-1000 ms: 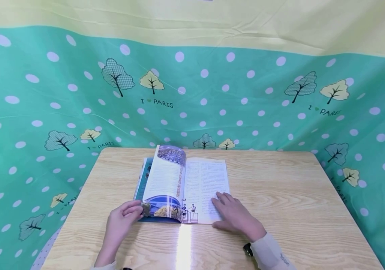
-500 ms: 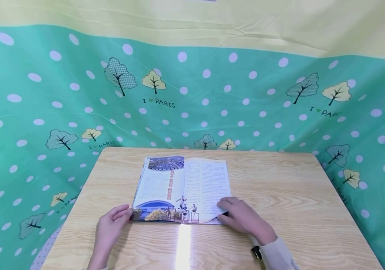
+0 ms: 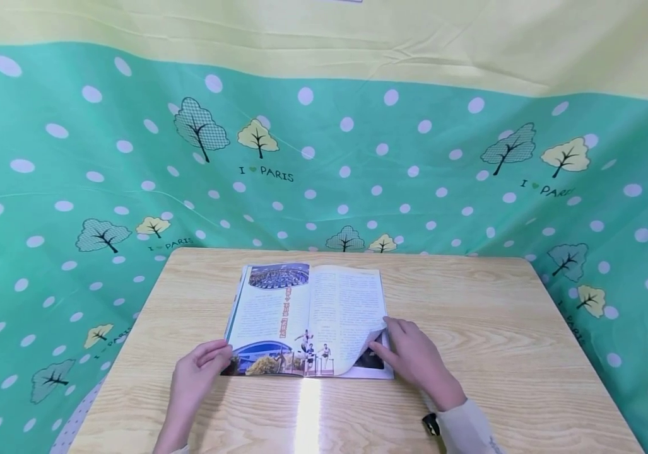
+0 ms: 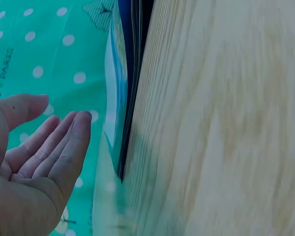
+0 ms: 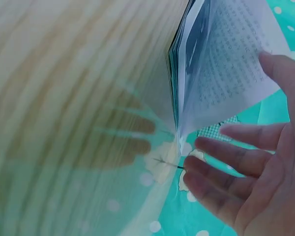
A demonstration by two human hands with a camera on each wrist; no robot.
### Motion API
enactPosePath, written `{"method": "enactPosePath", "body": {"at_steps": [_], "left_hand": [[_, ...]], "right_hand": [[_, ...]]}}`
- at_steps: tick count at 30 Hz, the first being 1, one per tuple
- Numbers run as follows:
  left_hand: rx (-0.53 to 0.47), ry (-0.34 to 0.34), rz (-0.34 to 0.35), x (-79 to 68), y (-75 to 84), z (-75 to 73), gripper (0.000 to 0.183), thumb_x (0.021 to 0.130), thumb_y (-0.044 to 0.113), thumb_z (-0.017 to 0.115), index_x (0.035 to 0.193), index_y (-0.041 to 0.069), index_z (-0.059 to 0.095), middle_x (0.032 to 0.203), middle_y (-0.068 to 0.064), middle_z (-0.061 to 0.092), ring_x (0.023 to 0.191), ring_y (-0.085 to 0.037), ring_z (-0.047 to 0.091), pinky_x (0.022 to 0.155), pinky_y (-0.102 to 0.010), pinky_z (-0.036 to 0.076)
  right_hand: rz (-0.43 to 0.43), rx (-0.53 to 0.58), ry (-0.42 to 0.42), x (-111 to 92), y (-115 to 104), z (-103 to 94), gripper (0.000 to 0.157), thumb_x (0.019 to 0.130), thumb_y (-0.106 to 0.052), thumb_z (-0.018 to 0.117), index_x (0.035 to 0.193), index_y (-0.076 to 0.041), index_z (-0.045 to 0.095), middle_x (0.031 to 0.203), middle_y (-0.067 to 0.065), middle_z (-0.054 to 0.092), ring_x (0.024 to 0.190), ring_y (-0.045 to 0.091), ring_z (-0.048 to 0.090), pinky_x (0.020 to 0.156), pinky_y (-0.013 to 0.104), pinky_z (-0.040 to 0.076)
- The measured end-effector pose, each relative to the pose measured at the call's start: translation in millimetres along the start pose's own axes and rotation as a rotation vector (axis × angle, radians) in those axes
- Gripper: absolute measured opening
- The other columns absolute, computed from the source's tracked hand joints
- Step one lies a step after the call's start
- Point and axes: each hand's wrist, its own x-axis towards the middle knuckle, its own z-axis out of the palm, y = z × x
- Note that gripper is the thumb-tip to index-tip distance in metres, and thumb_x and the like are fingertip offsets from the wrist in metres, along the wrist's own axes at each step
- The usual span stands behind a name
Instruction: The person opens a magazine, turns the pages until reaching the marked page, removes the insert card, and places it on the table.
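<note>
An open magazine (image 3: pixel 267 318) lies on the table, showing a photo-filled left page and a text-covered right page (image 3: pixel 346 302). The right page's lower corner curls up, baring a dark picture (image 3: pixel 370 359) on the sheet beneath. My right hand (image 3: pixel 420 359) is at that corner. In the right wrist view, the thumb (image 5: pixel 273 66) touches the raised page (image 5: pixel 231 73), while the other fingers (image 5: pixel 236 157) are spread loosely below it. My left hand (image 3: pixel 199 375) is beside the magazine's lower left edge. Its fingers (image 4: pixel 69 147) are slightly bent and hold nothing in the left wrist view.
The magazine is near the middle of a wooden table (image 3: pixel 471 309). Behind and around the table hangs a green dotted cloth (image 3: pixel 324 170) with tree prints. A bright light streak (image 3: pixel 309 416) falls in front of the magazine.
The left page, raised in my left hand a second ago, now lies flat on the left. My right thumb has moved under the right page's lower corner, which has curled upward.
</note>
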Motion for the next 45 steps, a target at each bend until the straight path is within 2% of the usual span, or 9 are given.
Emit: {"method": "enactPosePath", "body": {"at_steps": [4, 7, 9, 13, 18, 23, 31, 35, 45], "left_hand": [[-0.061, -0.048, 0.037, 0.1, 3.8, 17.8, 0.038, 0.092, 0.017, 0.075, 0.122, -0.004, 0.066, 0.112, -0.019, 0.071, 0.097, -0.026, 0.072, 0.083, -0.024, 0.059], [-0.072, -0.084, 0.074, -0.1, 6.2, 31.7, 0.037, 0.091, 0.018, 0.076, 0.120, -0.004, 0.066, 0.108, -0.019, 0.072, 0.095, -0.027, 0.072, 0.083, -0.025, 0.060], [-0.071, -0.109, 0.094, -0.1, 7.9, 40.1, 0.036, 0.091, 0.019, 0.076, 0.119, -0.003, 0.067, 0.106, -0.018, 0.072, 0.093, -0.027, 0.072, 0.083, -0.026, 0.060], [-0.078, -0.151, 0.125, 0.0, 12.3, 53.9, 0.036, 0.090, 0.021, 0.077, 0.117, -0.002, 0.068, 0.105, -0.015, 0.072, 0.093, -0.027, 0.072, 0.083, -0.026, 0.060], [-0.069, -0.174, 0.164, 0.3, 19.9, 66.8, 0.036, 0.090, 0.025, 0.077, 0.116, 0.001, 0.070, 0.105, -0.011, 0.073, 0.095, -0.025, 0.072, 0.082, -0.024, 0.059], [-0.048, -0.200, 0.178, 0.0, 24.9, 78.3, 0.034, 0.091, 0.024, 0.076, 0.117, 0.003, 0.070, 0.105, -0.009, 0.073, 0.096, -0.023, 0.071, 0.083, -0.024, 0.059], [-0.044, -0.332, 0.211, -2.7, 27.1, 103.0, 0.040, 0.092, 0.026, 0.075, 0.122, 0.001, 0.067, 0.109, -0.011, 0.072, 0.098, -0.024, 0.071, 0.084, -0.027, 0.059], [-0.032, -0.380, 0.224, -3.8, 28.0, 112.2, 0.042, 0.093, 0.026, 0.074, 0.123, -0.001, 0.066, 0.110, -0.013, 0.072, 0.098, -0.024, 0.071, 0.083, -0.027, 0.060], [-0.231, -0.466, 0.130, -9.0, 35.2, 124.8, 0.040, 0.094, 0.009, 0.070, 0.123, -0.015, 0.058, 0.106, -0.026, 0.070, 0.092, -0.032, 0.072, 0.080, -0.034, 0.061]], "right_hand": [[0.085, -0.034, -0.024, 3.1, -6.1, 0.5, 0.071, 0.094, -0.064, 0.056, 0.121, 0.001, 0.065, 0.102, 0.018, 0.069, 0.094, 0.033, 0.065, 0.077, 0.047, 0.058], [0.133, -0.049, -0.043, 6.2, -9.6, 1.0, 0.060, 0.093, -0.067, 0.054, 0.096, -0.008, 0.066, 0.070, 0.005, 0.058, 0.064, 0.021, 0.056, 0.052, 0.036, 0.048], [0.153, -0.047, -0.048, 7.5, -11.7, 1.4, 0.059, 0.093, -0.066, 0.055, 0.095, -0.009, 0.065, 0.065, 0.002, 0.054, 0.058, 0.017, 0.050, 0.048, 0.033, 0.043], [0.155, -0.012, -0.017, 8.0, -15.6, 2.2, 0.066, 0.094, -0.059, 0.061, 0.125, -0.002, 0.064, 0.097, 0.013, 0.069, 0.084, 0.026, 0.066, 0.067, 0.043, 0.059], [0.126, 0.118, 0.008, 9.0, -20.4, 3.3, 0.065, 0.094, -0.048, 0.068, 0.140, -0.005, 0.053, 0.127, 0.012, 0.066, 0.113, 0.030, 0.063, 0.088, 0.048, 0.057], [0.048, 0.217, 0.027, 11.7, -26.9, 6.4, 0.058, 0.095, -0.037, 0.071, 0.141, -0.007, 0.052, 0.132, 0.010, 0.063, 0.118, 0.025, 0.061, 0.094, 0.043, 0.055], [-0.245, 0.267, 0.038, 15.0, -34.3, 11.8, 0.042, 0.100, -0.006, 0.061, 0.140, 0.003, 0.053, 0.145, 0.018, 0.051, 0.135, 0.029, 0.047, 0.112, 0.041, 0.041], [-0.270, 0.266, 0.000, 15.0, -38.1, 13.9, 0.042, 0.101, -0.005, 0.058, 0.143, 0.001, 0.052, 0.150, 0.016, 0.046, 0.138, 0.028, 0.043, 0.113, 0.041, 0.038], [-0.319, 0.243, -0.018, 14.4, -39.5, 17.6, 0.040, 0.101, -0.009, 0.059, 0.140, 0.001, 0.055, 0.151, 0.014, 0.046, 0.138, 0.031, 0.043, 0.114, 0.046, 0.038]]}}
